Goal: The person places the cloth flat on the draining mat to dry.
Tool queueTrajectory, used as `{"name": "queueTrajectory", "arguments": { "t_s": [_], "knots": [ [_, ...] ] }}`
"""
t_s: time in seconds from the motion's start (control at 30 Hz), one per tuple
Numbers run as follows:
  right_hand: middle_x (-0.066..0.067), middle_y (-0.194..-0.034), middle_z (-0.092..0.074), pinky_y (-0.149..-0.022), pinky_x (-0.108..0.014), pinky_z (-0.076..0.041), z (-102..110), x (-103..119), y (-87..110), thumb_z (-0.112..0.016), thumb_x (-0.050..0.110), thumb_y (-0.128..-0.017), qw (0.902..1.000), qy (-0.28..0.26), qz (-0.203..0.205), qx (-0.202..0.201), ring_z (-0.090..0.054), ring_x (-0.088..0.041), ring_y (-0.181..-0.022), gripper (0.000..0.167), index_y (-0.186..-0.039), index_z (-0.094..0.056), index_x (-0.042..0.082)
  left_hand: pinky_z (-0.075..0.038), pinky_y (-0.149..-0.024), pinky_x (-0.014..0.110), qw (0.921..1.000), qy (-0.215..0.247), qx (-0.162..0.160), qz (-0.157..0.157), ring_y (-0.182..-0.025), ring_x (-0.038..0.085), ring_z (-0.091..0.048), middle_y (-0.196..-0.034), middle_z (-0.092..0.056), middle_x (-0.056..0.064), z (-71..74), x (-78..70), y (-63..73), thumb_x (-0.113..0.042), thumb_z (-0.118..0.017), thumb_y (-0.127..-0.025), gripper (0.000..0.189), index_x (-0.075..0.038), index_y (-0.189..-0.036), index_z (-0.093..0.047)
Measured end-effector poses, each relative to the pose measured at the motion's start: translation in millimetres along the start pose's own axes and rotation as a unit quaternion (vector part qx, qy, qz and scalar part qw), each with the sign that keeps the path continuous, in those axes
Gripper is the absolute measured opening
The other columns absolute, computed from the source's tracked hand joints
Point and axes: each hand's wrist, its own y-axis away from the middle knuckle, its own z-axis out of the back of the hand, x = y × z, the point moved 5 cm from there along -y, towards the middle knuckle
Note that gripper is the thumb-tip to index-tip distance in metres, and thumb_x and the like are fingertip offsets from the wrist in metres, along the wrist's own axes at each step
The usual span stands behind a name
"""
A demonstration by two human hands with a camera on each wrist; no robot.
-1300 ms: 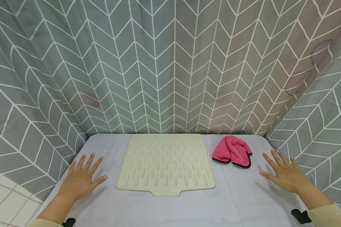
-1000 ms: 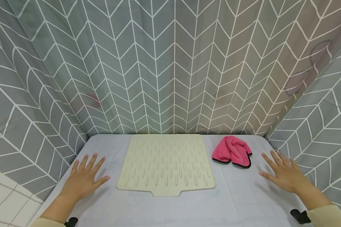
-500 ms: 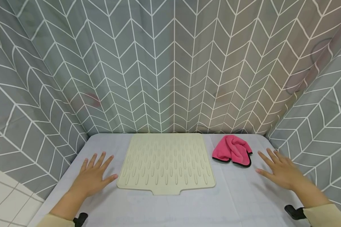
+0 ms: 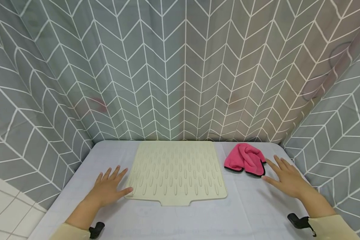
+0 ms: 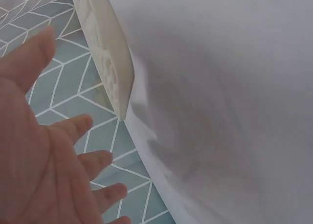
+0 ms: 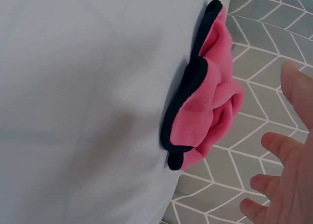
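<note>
A cream mat [image 4: 175, 173] with rows of raised oval ridges and a tab at its front lies flat at the middle of the table. My left hand [image 4: 109, 188], fingers spread, hovers at the mat's left side, its thumb overlapping the front left corner in the head view. In the left wrist view the palm [image 5: 39, 170] faces the mat's edge [image 5: 115, 62] and holds nothing. A crumpled pink cloth [image 4: 246, 159] with black trim sits right of the mat. Spread and holding nothing, my right hand [image 4: 288, 178] is just right of the cloth, fingertips close to its black border.
White cloth covers the table [image 4: 210, 220]. Grey curtains [image 4: 174, 73] with a white chevron pattern hang behind it and along both sides. Pale floor tiles [image 4: 6, 210] show at the lower left. Black wrist mounts [image 4: 96, 230] sit at both cuffs.
My left hand has moved right to the mat's near left corner. My right hand has shifted left, up beside the pink cloth. The mat and cloth have stayed in place.
</note>
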Motion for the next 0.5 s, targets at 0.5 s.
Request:
{"name": "queueTrajectory", "arguments": {
  "t_s": [0.5],
  "knots": [
    [-0.035,-0.155,-0.023,-0.102,-0.079,-0.019,4.2,19.2,-22.7,-0.062,0.050,-0.096,0.9969,-0.076,-0.018,0.009,-0.018,-0.059,-0.140,0.074,-0.148,-0.043,0.001,-0.014,-0.106,0.079,0.9948,0.035,0.088,0.036,-0.137,0.065,-0.023,-0.153,-0.029,0.037,-12.4,-9.4,-7.9,-0.071,-0.062,-0.084,0.100,-0.002,-0.152,-0.039]
  ]
}}
